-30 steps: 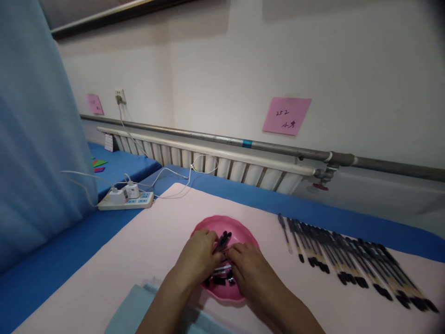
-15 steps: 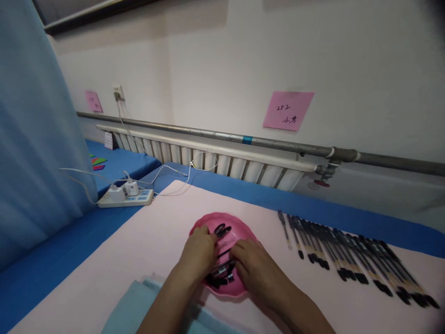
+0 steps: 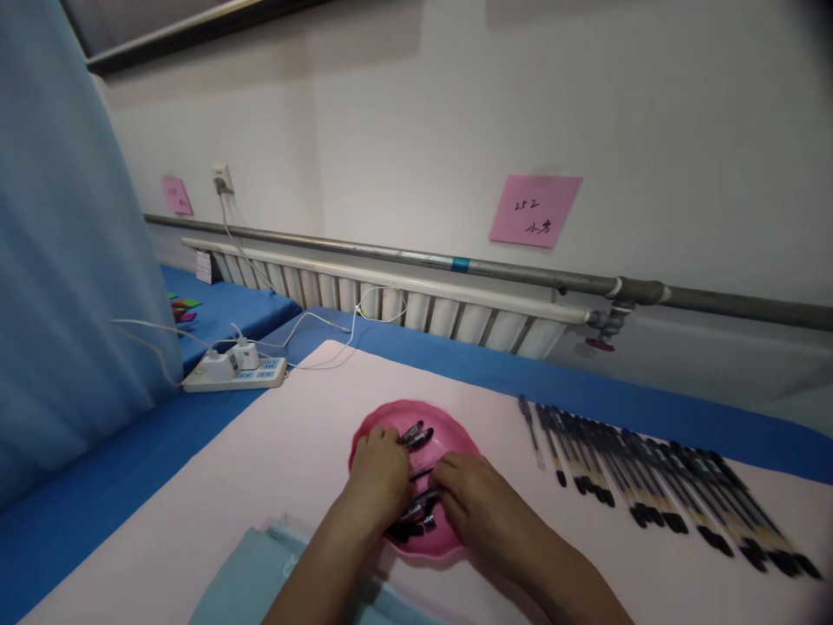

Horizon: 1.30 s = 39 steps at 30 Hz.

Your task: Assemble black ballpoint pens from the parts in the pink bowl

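Observation:
A pink scalloped dish (image 3: 449,425) holds loose black pen pieces (image 3: 416,436), and more dark pieces (image 3: 409,514) lie near its front edge. Over the dish's left side, my left hand (image 3: 381,473) is closed with its fingertips down inside, partly hidden. From the right reaches my right hand (image 3: 468,490), its thumb and fingers pinched together. A slim, dark pen part (image 3: 422,473) spans the small gap between both hands, its ends covered by the fingers. To the right, several black-capped gel pens (image 3: 625,464) lie side by side in a slanting row.
A folded light-blue cloth (image 3: 253,573) lies at the front on the pale pink sheet (image 3: 273,451). A power strip (image 3: 240,375) with white chargers and cables sits on the blue surface at left. Behind are a radiator (image 3: 416,304), a pipe (image 3: 377,250) and a blue curtain (image 3: 71,243).
Both hands stay over the dish with only slight finger movement. My left hand shifts a little, and the dark pieces near the dish's front lie slightly differently. The view moves slightly.

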Motion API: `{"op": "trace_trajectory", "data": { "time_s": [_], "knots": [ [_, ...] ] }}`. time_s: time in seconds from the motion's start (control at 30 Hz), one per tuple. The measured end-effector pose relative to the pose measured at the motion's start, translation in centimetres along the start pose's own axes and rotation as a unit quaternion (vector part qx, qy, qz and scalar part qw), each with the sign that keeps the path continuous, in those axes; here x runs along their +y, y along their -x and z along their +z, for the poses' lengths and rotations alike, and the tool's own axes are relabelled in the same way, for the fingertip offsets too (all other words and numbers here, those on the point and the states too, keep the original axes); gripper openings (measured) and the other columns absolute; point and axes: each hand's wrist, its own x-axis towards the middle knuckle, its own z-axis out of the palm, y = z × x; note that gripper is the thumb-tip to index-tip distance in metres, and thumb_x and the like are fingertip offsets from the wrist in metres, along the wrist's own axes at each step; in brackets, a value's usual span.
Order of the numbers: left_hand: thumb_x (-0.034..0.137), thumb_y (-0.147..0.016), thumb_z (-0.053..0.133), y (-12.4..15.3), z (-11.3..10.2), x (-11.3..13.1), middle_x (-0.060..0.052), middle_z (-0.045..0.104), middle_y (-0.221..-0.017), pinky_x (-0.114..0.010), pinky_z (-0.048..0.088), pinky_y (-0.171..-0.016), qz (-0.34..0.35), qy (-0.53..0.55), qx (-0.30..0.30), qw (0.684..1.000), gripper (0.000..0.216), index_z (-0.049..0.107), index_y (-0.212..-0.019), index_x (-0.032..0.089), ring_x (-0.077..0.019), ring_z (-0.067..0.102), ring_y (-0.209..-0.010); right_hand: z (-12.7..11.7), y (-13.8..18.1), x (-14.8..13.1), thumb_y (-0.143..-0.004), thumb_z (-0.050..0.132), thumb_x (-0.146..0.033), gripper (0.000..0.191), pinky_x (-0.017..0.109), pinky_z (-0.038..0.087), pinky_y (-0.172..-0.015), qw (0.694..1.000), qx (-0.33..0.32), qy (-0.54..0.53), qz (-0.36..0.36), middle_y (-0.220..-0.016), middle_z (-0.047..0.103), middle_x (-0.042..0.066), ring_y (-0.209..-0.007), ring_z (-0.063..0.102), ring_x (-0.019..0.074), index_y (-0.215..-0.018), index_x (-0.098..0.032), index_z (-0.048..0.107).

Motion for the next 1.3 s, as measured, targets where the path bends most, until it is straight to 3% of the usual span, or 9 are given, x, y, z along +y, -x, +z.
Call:
{"op": "trace_trajectory", "data": {
  "time_s": [0.53, 0.63, 0.73, 0.8, 0.87, 0.97, 1.03, 1.13, 1.3],
  "knots": [
    [0.028, -0.06, 0.06, -0.7, 1.0, -0.8, -0.017, 0.059, -0.114, -0.045, 0.038, -0.088, 0.024, 0.042, 0.025, 0.999, 0.033, 0.073, -0.088, 0.013, -0.0376, 0.045, -0.107, -0.2, -0.1, -0.3, -0.077, 0.04, -0.004, 0.022, 0.029, 0.04, -0.07, 1.0, -0.004, -0.01, 0.008, -0.077, 0.06, 0.007, -0.073, 0.052, 0.0176, -0.072, -0.014, 0.059],
    [0.024, -0.06, 0.059, -0.7, 0.9, -0.9, -0.016, 0.056, -0.121, -0.044, 0.037, -0.091, 0.033, 0.065, 0.043, 0.996, 0.038, 0.07, -0.094, 0.012, -0.0365, 0.043, -0.112, -0.2, 0.0, -0.2, -0.077, 0.04, -0.005, 0.022, 0.03, 0.041, -0.069, 0.999, 0.016, -0.036, 0.01, -0.079, 0.059, 0.006, -0.074, 0.053, 0.0177, -0.071, -0.016, 0.058],
    [0.018, -0.06, 0.057, -0.3, 0.4, -1.0, -0.013, 0.053, -0.128, -0.038, 0.032, -0.099, 0.029, 0.13, 0.099, 0.986, 0.025, 0.069, -0.081, 0.014, -0.0314, 0.038, -0.12, -0.3, -0.1, -0.1, -0.076, 0.041, -0.007, 0.021, 0.03, 0.042, -0.07, 0.993, 0.067, -0.1, 0.016, -0.085, 0.06, 0.006, -0.077, 0.054, 0.0181, -0.074, -0.019, 0.058],
    [0.015, -0.06, 0.057, 0.1, -0.2, -1.1, -0.01, 0.053, -0.128, -0.036, 0.029, -0.101, 0.011, 0.25, 0.153, 0.956, 0.011, 0.065, -0.066, 0.017, -0.0288, 0.038, -0.122, -0.5, -0.3, -0.2, -0.078, 0.042, -0.012, 0.019, 0.031, 0.042, -0.07, 0.981, 0.101, -0.165, 0.03, -0.084, 0.061, 0.005, -0.077, 0.055, 0.0185, -0.075, -0.02, 0.059],
    [0.015, -0.061, 0.056, 0.6, -0.8, -1.1, -0.009, 0.056, -0.124, -0.035, 0.034, -0.096, 0.012, 0.413, 0.161, 0.896, 0.005, 0.059, -0.059, 0.017, -0.0267, 0.045, -0.115, -0.8, -0.5, -0.6, -0.081, 0.043, -0.021, 0.018, 0.03, 0.043, -0.066, 0.957, 0.121, -0.256, 0.063, -0.076, 0.061, 0.003, -0.071, 0.055, 0.018, -0.077, -0.02, 0.061],
    [0.02, -0.064, 0.056, 1.1, -1.3, -0.8, -0.008, 0.063, -0.107, -0.031, 0.042, -0.078, 0.056, 0.599, 0.067, 0.796, 0.007, 0.055, -0.058, 0.017, -0.0208, 0.058, -0.089, -1.2, -0.7, -1.2, -0.082, 0.047, -0.033, 0.02, 0.026, 0.04, -0.052, 0.891, 0.122, -0.419, 0.129, -0.06, 0.056, -0.002, -0.054, 0.05, 0.0144, -0.082, -0.02, 0.061],
    [0.023, -0.065, 0.059, 1.3, -1.2, -0.4, -0.006, 0.067, -0.088, -0.028, 0.043, -0.069, 0.071, 0.657, 0.007, 0.751, 0.009, 0.056, -0.06, 0.016, -0.0176, 0.058, -0.074, -1.3, -0.7, -1.3, -0.08, 0.051, -0.037, 0.02, 0.023, 0.034, -0.045, 0.842, 0.123, -0.5, 0.16, -0.053, 0.051, -0.005, -0.044, 0.043, 0.0109, -0.082, -0.02, 0.06],
    [0.026, -0.064, 0.063, 1.2, -0.4, -0.1, -0.003, 0.063, -0.066, -0.027, 0.041, -0.062, 0.066, 0.69, -0.034, 0.72, 0.011, 0.058, -0.063, 0.016, -0.0151, 0.056, -0.062, -1.2, -0.9, -1.3, -0.076, 0.056, -0.039, 0.021, 0.02, 0.028, -0.04, 0.797, 0.13, -0.563, 0.174, -0.048, 0.049, -0.007, -0.038, 0.037, 0.0071, -0.075, -0.018, 0.057],
    [0.027, -0.061, 0.068, 0.9, 0.3, 0.0, -0.001, 0.059, -0.058, -0.026, 0.039, -0.06, 0.053, 0.733, -0.05, 0.677, 0.015, 0.059, -0.061, 0.015, -0.0141, 0.053, -0.058, -1.2, -1.1, -1.2, -0.073, 0.06, -0.036, 0.021, 0.018, 0.026, -0.037, 0.769, 0.136, -0.598, 0.179, -0.046, 0.052, -0.007, -0.034, 0.037, 0.0051, -0.066, -0.017, 0.054]
  ]
}}
